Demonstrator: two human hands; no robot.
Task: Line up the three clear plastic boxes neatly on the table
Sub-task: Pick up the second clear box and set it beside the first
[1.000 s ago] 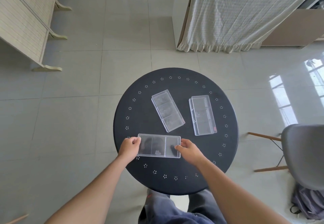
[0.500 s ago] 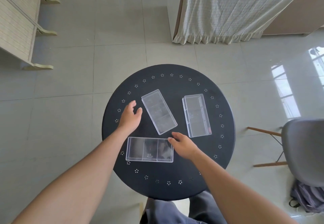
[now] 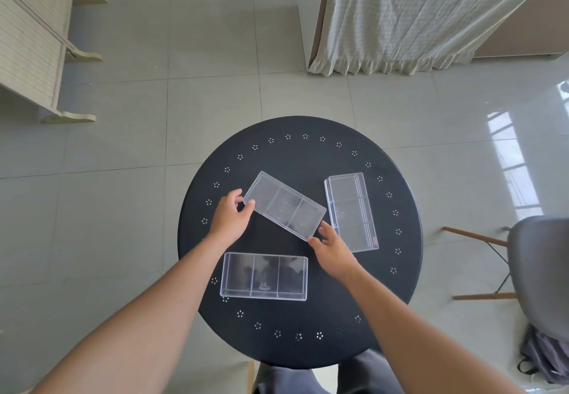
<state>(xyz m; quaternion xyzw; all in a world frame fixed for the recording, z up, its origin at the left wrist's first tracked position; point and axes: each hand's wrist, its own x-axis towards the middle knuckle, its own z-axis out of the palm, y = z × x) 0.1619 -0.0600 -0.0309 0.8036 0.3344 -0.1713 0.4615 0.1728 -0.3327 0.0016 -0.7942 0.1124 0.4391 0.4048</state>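
Three clear plastic boxes lie on a round black table. The near box sits level, long side toward me, untouched. The middle box lies at a slant, tilted down to the right. My left hand grips its upper left corner with thumb and fingers. My right hand holds its lower right corner with the fingertips. The right box lies lengthwise, nearly upright in the view, just right of my right hand and apart from the others.
A grey chair with wooden legs stands right of the table, a bag on the floor under it. A cloth-draped piece of furniture stands beyond, slatted wooden furniture at left. Tiled floor surrounds the table.
Both hands left the near box, which now rests level near me. They moved up to the slanted middle box and took hold of its opposite corners, turning it more toward level.
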